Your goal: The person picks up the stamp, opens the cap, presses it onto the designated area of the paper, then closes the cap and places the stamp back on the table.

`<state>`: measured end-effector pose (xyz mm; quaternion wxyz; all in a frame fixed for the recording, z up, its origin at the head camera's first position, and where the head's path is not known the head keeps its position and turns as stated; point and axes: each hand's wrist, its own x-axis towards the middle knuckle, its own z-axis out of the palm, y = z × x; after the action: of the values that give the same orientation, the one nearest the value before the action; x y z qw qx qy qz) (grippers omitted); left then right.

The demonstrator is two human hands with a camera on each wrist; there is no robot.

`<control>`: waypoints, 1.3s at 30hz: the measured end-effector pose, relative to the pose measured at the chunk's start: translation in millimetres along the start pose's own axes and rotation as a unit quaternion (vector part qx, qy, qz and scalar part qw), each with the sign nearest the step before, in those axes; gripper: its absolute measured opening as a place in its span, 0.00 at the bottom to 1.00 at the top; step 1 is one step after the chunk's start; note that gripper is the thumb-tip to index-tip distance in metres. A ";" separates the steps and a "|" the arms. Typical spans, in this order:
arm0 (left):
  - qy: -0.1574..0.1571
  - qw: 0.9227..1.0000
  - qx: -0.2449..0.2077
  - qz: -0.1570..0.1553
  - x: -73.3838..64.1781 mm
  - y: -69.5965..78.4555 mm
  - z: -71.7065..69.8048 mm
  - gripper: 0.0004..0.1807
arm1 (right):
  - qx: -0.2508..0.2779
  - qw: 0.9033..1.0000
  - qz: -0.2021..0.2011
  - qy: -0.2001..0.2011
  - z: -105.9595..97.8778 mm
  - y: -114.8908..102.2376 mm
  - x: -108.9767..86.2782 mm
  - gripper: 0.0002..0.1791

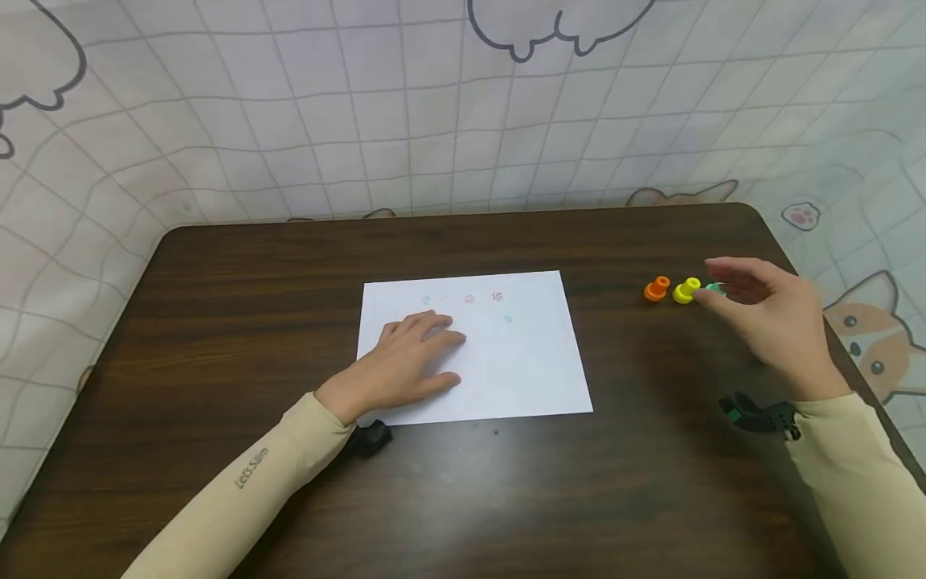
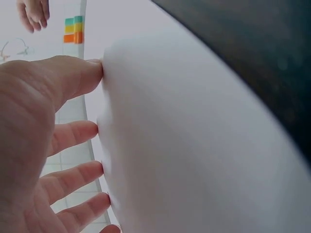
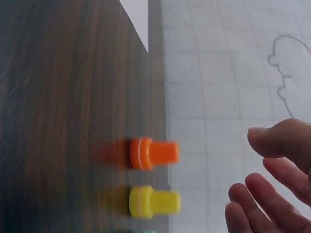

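On a dark table [image 1: 506, 498] before gridded cloth [image 1: 434, 121], left fingers [image 1: 444, 339] apart on white paper [image 1: 524, 366], right fingers [image 1: 738, 267] apart near coloured stamps [image 1: 686, 291].

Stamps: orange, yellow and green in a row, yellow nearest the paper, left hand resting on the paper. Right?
Not quite: the orange stamp, not the yellow stamp, is nearest the paper, as the head view shows. The row and the left hand resting on the paper stand.

A pale cream-yellow left sleeve [image 1: 249, 486] with dark lettering [image 1: 251, 468] beginning "Let's" and a matching right sleeve [image 1: 857, 482] end at a bare left hand [image 1: 405, 360] and bare right hand [image 1: 784, 326], alongside a black left-wrist device [image 1: 371, 439] and a black, green-marked right-wrist device [image 1: 758, 416].
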<state>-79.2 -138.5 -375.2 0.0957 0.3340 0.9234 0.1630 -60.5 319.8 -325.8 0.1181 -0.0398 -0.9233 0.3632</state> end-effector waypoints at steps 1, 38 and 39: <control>0.000 1.000 -0.001 0.001 0.6 0.7 0.3 0.30 | -0.010 1.000 -0.003 -0.003 2.6 -1.2 2.6 0.25; -0.044 0.999 -0.013 0.003 -6.9 21.4 -1.6 0.37 | -0.051 0.995 0.006 -0.082 30.3 5.5 4.4 0.17; -0.048 0.999 -0.014 0.002 -6.8 21.3 -1.7 0.38 | -0.050 0.995 0.006 -0.086 30.6 5.9 3.6 0.17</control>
<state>-62.1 -127.9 -365.4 0.1440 0.3423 0.9146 0.1599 -71.7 304.6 -350.8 0.0344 -0.0199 -0.9468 0.3193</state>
